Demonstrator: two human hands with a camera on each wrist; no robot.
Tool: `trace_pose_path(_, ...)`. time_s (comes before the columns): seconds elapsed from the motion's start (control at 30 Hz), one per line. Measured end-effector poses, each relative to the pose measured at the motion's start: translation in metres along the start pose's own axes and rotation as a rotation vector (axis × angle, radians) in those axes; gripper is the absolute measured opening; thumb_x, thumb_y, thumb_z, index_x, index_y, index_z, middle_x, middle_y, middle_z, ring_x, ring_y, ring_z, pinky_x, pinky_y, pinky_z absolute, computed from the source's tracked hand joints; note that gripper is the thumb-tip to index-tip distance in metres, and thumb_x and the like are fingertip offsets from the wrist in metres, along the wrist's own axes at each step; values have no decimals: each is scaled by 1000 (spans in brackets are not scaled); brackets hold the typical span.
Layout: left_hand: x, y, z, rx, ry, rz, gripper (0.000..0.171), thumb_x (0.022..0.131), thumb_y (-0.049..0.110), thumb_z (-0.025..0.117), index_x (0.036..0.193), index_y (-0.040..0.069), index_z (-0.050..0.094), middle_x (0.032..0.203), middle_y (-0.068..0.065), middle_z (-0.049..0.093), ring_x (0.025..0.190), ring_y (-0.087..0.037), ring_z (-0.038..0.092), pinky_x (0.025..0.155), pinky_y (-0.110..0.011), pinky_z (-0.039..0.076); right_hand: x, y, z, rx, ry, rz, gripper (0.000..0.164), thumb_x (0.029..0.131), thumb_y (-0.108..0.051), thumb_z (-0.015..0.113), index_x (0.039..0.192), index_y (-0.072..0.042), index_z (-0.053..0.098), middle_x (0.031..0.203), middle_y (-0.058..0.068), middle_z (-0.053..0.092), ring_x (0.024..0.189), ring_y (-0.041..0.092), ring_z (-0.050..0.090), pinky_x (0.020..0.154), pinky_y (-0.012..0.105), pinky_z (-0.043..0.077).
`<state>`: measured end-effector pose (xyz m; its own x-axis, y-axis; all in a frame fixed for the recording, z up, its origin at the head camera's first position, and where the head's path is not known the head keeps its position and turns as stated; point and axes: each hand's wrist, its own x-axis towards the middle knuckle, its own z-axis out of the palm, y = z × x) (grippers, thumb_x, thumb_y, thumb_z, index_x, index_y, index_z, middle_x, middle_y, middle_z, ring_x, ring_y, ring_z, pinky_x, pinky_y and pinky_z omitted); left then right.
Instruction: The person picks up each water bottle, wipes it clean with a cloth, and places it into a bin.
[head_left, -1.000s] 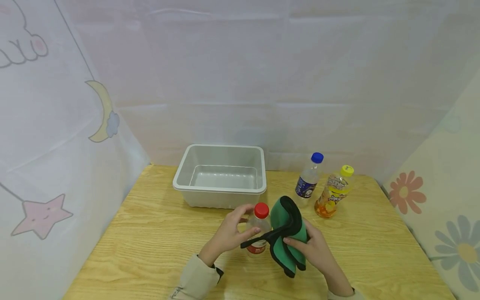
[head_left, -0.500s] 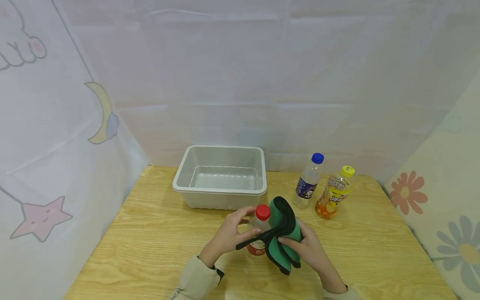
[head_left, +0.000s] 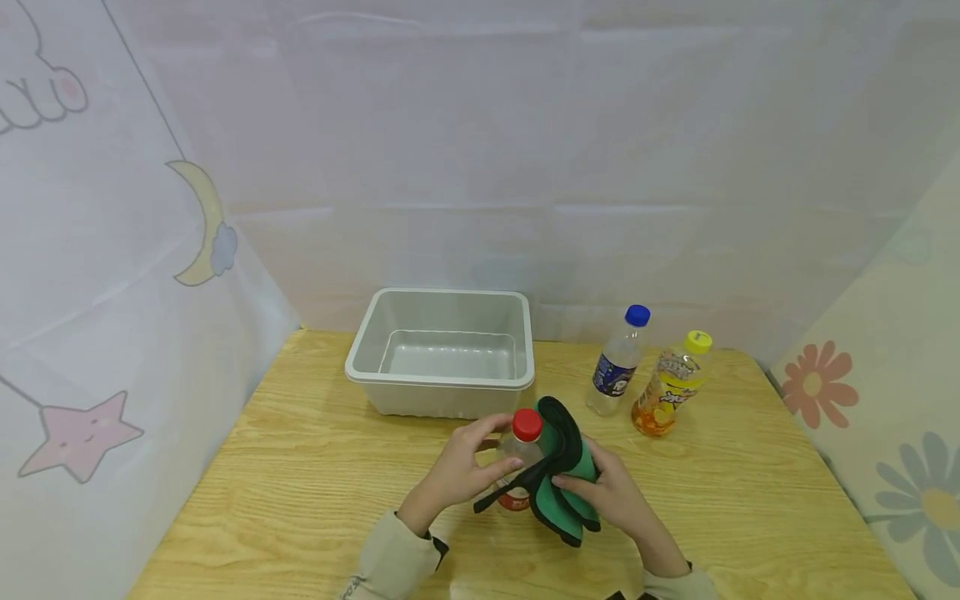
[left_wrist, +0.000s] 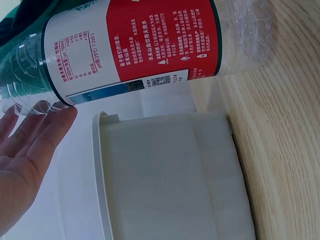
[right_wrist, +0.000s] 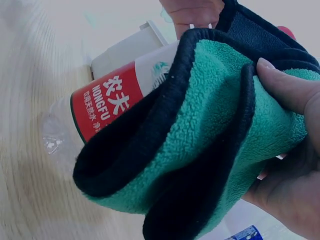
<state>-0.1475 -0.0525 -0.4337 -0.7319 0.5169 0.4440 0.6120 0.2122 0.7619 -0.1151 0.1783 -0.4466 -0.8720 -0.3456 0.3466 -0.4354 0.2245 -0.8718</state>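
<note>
A clear plastic water bottle [head_left: 527,451] with a red cap stands upright near the middle of the wooden table. My left hand [head_left: 459,468] holds it around its upper part, thumb in front and fingers behind. Its red-and-white label [left_wrist: 165,35] fills the top of the left wrist view. Folded in my right hand [head_left: 611,493] is a green cloth [head_left: 555,505] with black edging, pinched under the thumb. The cloth lies against the bottle's right side and hides part of it. A black strip of the cloth crosses in front of the bottle.
Behind the hands stands a grey plastic bin [head_left: 442,396] close to the white backdrop. At the back right are a blue-capped bottle [head_left: 613,371] and a yellow-capped bottle [head_left: 666,392] with orange on its label. Patterned curtains border the table [head_left: 300,492] on both sides.
My right hand has brought the cloth a little to the left, closer against the bottle. The left hand keeps its hold in nearly the same place.
</note>
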Motion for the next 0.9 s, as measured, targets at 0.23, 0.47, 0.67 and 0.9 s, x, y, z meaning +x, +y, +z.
trace_pose_path(0.23,-1,5,-1,-21,-1,-26,46,84,15,67,124,0,49,119,-12,56,108,-24,54,84,-31,50,-1,4,-1,61,-53,14,46,81,-1,65,123,7,47,104,12,63,88,10,61,71,28,53)
trace_pose_path(0.47,-3,4,0,-37,2,-42,45,85,14,66,124,0,49,121,-13,55,110,-27,53,85,-31,49,-4,13,0,159,-103,56,48,85,0,61,127,11,41,107,6,61,91,10,60,74,29,53)
trace_pose_path(0.67,-4,4,2,-73,1,-75,47,86,18,65,126,2,48,123,-12,53,113,-26,51,87,-30,48,-8,25,2,208,-119,76,46,85,0,60,126,11,41,108,2,60,95,9,58,78,26,50)
trace_pose_path(0.9,-3,13,1,-80,11,-80,45,86,13,64,125,0,48,124,-14,53,113,-27,50,87,-34,48,-11,38,7,226,-128,179,49,85,-6,62,127,10,40,108,0,60,96,10,57,81,26,49)
